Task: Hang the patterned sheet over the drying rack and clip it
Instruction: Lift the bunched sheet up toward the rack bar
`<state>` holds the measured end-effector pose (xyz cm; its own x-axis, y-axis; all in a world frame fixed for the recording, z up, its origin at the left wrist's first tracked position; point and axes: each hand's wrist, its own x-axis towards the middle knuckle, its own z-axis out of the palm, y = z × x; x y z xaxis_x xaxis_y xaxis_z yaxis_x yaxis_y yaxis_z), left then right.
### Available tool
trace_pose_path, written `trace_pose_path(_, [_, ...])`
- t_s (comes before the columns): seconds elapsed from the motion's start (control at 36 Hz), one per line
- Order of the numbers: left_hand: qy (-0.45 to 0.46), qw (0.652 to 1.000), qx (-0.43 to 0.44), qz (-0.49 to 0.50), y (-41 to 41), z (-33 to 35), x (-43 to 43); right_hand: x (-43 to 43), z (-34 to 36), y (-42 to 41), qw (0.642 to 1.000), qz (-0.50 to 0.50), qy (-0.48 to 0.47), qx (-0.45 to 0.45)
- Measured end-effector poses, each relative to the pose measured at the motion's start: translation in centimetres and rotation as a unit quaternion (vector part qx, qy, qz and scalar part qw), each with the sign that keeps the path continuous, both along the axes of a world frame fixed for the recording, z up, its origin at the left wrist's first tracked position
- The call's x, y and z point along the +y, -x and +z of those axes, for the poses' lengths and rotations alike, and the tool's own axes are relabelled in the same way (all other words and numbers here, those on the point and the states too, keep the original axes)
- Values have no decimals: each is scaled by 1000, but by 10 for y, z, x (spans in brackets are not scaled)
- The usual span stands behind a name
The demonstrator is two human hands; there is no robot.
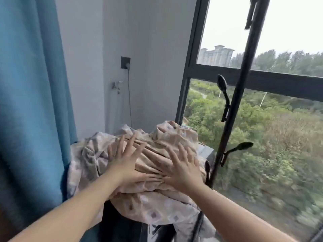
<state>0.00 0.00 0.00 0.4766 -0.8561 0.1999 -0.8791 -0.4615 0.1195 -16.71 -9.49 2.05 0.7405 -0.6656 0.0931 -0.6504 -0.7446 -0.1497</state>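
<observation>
The patterned sheet (pixel 153 203), beige with pale squares, lies bunched in a heap over a dark support in front of me. My left hand (pixel 125 159) presses flat on the heap's top with fingers spread. My right hand (pixel 181 170) lies beside it, fingers also spread on the folds. A black upright pole of the drying rack (pixel 232 109) rises just right of the heap, with black paddle-shaped arms (pixel 236 149) sticking out. No clips show.
A blue curtain (pixel 33 102) hangs at the left, close to the sheet. A grey wall with a socket (pixel 125 62) and a tap (pixel 117 84) stands behind. A large window (pixel 262 79) with a dark frame fills the right, trees outside.
</observation>
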Motion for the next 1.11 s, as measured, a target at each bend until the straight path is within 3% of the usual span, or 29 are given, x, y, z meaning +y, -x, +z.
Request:
trace_pose_path(0.08, [-80,997,-2,7,-21,-9,-8,-17,-7,-20,998,-47,-10,31])
trace_pose_path(0.28, [-82,995,26,55,-50,-33,-30,-62,-28,-63,995,-66,48,63])
trace_pose_path(0.58, [-104,985,46,128,-62,-46,-63,-103,-74,-84,979,-111,-170,26])
trace_pose_path(0.75, [8,991,26,134,-49,-62,-78,-106,-101,-87,986,-112,-119,-25])
trace_pose_path(0.92, [165,975,75,126,-47,-75,-77,-102,-95,-86,985,-102,-87,-106])
trace_pose_path(1.0, [258,947,106,157,-50,-70,-75,-97,-78,-87,973,-87,-80,-200])
trace_pose_path(1.11, [400,875,177,206,-48,-35,-76,-87,-32,-96,947,-61,-66,-308])
